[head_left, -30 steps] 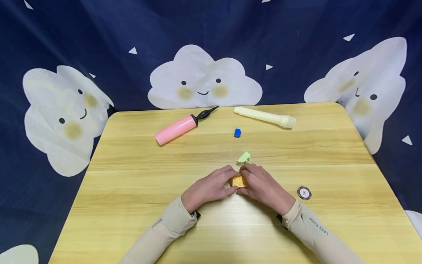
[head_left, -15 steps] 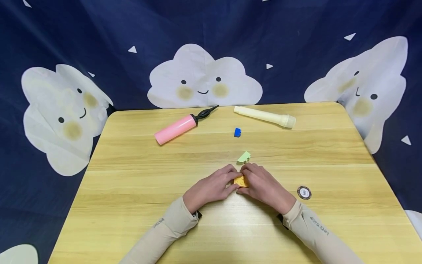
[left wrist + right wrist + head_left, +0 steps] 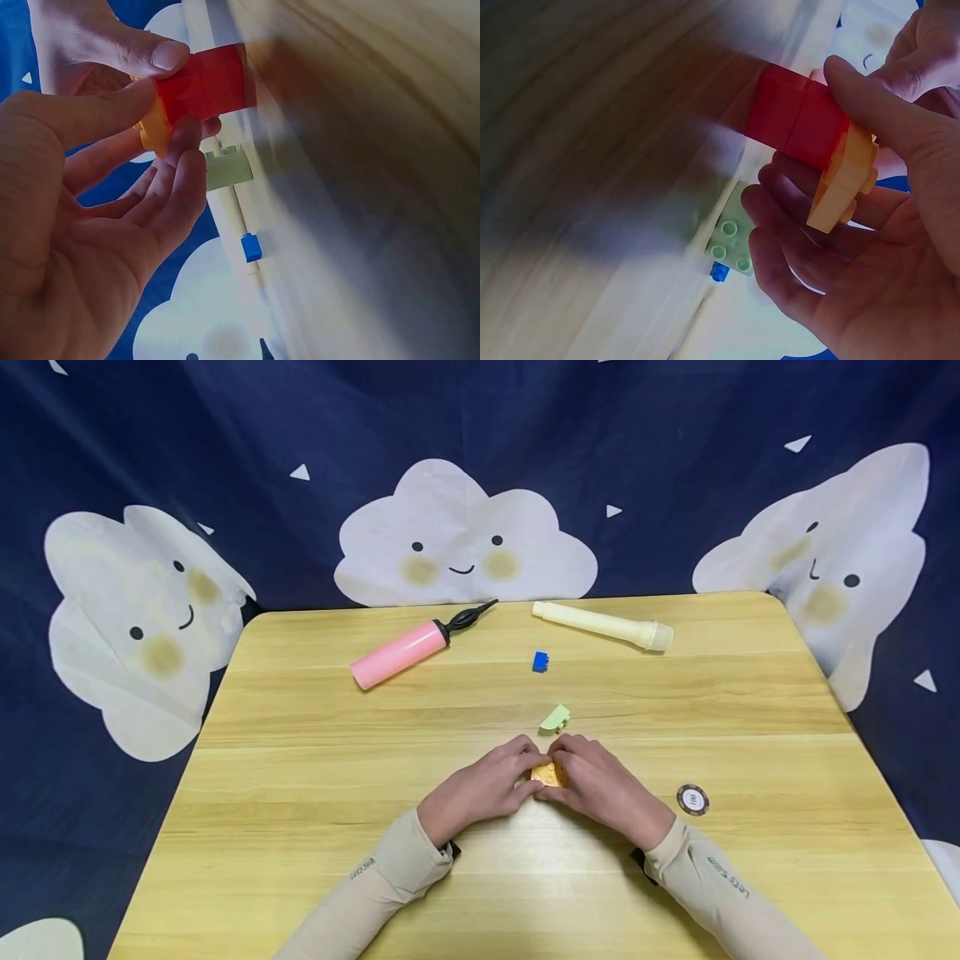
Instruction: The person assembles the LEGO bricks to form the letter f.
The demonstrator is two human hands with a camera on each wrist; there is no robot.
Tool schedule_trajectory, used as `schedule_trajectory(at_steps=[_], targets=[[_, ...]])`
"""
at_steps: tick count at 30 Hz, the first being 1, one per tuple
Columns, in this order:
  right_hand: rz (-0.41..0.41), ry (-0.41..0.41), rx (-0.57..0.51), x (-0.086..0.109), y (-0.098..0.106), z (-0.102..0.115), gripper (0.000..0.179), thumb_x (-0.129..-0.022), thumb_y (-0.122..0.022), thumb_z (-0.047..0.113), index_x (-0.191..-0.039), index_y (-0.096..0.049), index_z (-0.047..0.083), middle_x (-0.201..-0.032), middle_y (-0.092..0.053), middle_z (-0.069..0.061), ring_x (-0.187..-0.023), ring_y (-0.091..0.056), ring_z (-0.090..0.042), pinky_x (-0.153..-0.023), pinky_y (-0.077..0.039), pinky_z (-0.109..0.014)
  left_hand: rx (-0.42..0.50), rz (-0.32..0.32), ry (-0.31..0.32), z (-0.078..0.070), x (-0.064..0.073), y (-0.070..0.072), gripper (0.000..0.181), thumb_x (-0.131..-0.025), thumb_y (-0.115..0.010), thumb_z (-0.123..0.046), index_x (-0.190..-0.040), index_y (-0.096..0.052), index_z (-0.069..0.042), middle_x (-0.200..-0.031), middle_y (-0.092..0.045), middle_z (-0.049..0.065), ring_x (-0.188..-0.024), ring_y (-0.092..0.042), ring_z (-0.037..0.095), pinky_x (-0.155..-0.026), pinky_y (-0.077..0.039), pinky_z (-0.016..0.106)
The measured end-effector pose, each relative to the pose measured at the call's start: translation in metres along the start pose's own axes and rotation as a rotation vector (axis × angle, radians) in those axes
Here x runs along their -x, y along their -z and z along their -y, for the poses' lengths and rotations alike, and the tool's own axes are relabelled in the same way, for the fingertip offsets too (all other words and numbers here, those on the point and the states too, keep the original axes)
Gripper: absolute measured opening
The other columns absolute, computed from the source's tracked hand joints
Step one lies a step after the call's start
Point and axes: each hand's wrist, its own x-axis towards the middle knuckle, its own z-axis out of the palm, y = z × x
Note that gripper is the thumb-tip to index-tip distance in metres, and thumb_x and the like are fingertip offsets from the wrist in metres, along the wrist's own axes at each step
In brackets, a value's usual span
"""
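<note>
My left hand (image 3: 480, 785) and right hand (image 3: 609, 792) meet around an orange studded brick (image 3: 547, 774) near the middle of the table. Beneath the orange brick, the right wrist view shows two red bricks (image 3: 791, 116) stacked and standing on the tabletop. The left thumb and fingers pinch the stack around the orange brick from one side. From the other side, the right thumb presses the red part while its fingers curl round the stack. A pale green brick with a curved side (image 3: 556, 718) lies just beyond the fingertips. In the head view the red bricks are hidden.
Farther back lies a small blue brick (image 3: 541, 662). A pink hand pump (image 3: 401, 653) with a black nozzle and a cream toy microphone (image 3: 603, 625) lie near the table's far edge. A poker chip (image 3: 692, 799) is right of the right hand.
The orange brick has shifted slightly right and turned a little, and the left hand has moved slightly right with it. Both hands keep their hold; other things stay put.
</note>
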Motion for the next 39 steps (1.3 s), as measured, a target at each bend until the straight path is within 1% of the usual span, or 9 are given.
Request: schedule_trajectory(at_steps=[7,11,15,18,20,24,29,33,39], targets=[[0.005,0.002,0.02,-0.002,-0.001,0.0,0.042,-0.079,-0.085,0.035,-0.095,-0.071,-0.001,-0.095,-0.063,-0.005,-0.081,-0.055,-0.018,-0.071,-0.049,-0.034,-0.013,-0.019,-0.001,0.001,0.002,-0.001,0.037,-0.101,-0.062,-0.021,-0.134,-0.062,-0.004,-0.114,-0.057,0.004,-0.091,-0.055,0.011,-0.08,-0.047,0.018],[0.069,-0.011,0.043,-0.003,0.006,0.002,0.044,-0.076,-0.087,0.036,-0.096,-0.07,0.001,-0.095,-0.063,-0.005,-0.084,-0.056,-0.02,-0.073,-0.049,-0.037,-0.013,-0.026,0.008,0.001,0.002,-0.002,0.036,-0.101,-0.062,-0.023,-0.133,-0.062,-0.006,-0.112,-0.056,0.004,-0.087,-0.052,0.01,-0.077,-0.046,0.019],[0.2,-0.061,0.041,-0.002,0.027,0.002,0.056,-0.072,-0.089,0.038,-0.108,-0.069,0.0,-0.108,-0.065,-0.01,-0.097,-0.059,-0.027,-0.085,-0.051,-0.046,0.002,-0.019,0.02,0.002,0.002,-0.005,0.036,-0.1,-0.062,-0.024,-0.132,-0.06,-0.007,-0.113,-0.055,0.004,-0.083,-0.051,0.009,-0.074,-0.045,0.017],[0.289,-0.123,0.014,-0.003,0.052,-0.002,0.071,-0.069,-0.09,0.042,-0.122,-0.066,0.0,-0.122,-0.063,-0.015,-0.11,-0.058,-0.034,-0.095,-0.048,-0.053,-0.002,-0.03,0.013,0.003,0.002,-0.007,0.036,-0.099,-0.064,-0.024,-0.13,-0.059,-0.006,-0.113,-0.055,0.003,-0.082,-0.051,0.007,-0.074,-0.045,0.015],[0.321,-0.167,-0.006,-0.004,0.069,-0.008,0.082,-0.066,-0.089,0.048,-0.129,-0.063,0.002,-0.129,-0.06,-0.018,-0.115,-0.056,-0.038,-0.097,-0.046,-0.057,-0.015,-0.044,0.005,0.004,0.002,-0.007,0.037,-0.098,-0.064,-0.026,-0.129,-0.059,-0.006,-0.112,-0.055,0.003,-0.081,-0.05,0.006,-0.074,-0.046,0.015],[0.333,-0.245,-0.036,-0.012,0.097,-0.021,0.097,-0.064,-0.086,0.061,-0.138,-0.057,0.006,-0.14,-0.052,-0.022,-0.125,-0.05,-0.044,-0.101,-0.041,-0.061,-0.031,-0.054,-0.001,0.005,0.003,-0.009,0.04,-0.097,-0.066,-0.031,-0.128,-0.059,-0.006,-0.11,-0.054,0.002,-0.08,-0.049,0.005,-0.075,-0.045,0.015],[0.327,-0.295,-0.022,-0.028,0.116,-0.029,0.112,-0.059,-0.083,0.07,-0.145,-0.05,0.007,-0.143,-0.049,-0.024,-0.126,-0.049,-0.045,-0.1,-0.042,-0.061,-0.025,-0.062,-0.001,0.004,0.004,-0.011,0.045,-0.097,-0.066,-0.038,-0.128,-0.058,-0.007,-0.108,-0.055,0.0,-0.078,-0.049,0.004,-0.072,-0.044,0.014],[0.297,-0.274,-0.011,-0.044,0.12,-0.032,0.11,-0.06,-0.086,0.065,-0.144,-0.049,0.005,-0.14,-0.053,-0.023,-0.125,-0.051,-0.043,-0.101,-0.042,-0.058,-0.045,-0.081,-0.003,0.005,0.004,-0.013,0.048,-0.095,-0.067,-0.041,-0.127,-0.058,-0.007,-0.109,-0.058,0.0,-0.08,-0.05,0.004,-0.074,-0.045,0.015],[0.323,-0.275,0.02,-0.078,0.109,-0.046,0.101,-0.065,-0.091,0.05,-0.144,-0.048,0.001,-0.138,-0.055,-0.023,-0.124,-0.052,-0.043,-0.102,-0.042,-0.058,-0.062,-0.067,0.003,0.007,0.002,-0.015,0.056,-0.094,-0.066,-0.046,-0.132,-0.057,-0.006,-0.109,-0.059,0.0,-0.078,-0.049,0.003,-0.073,-0.045,0.014]])
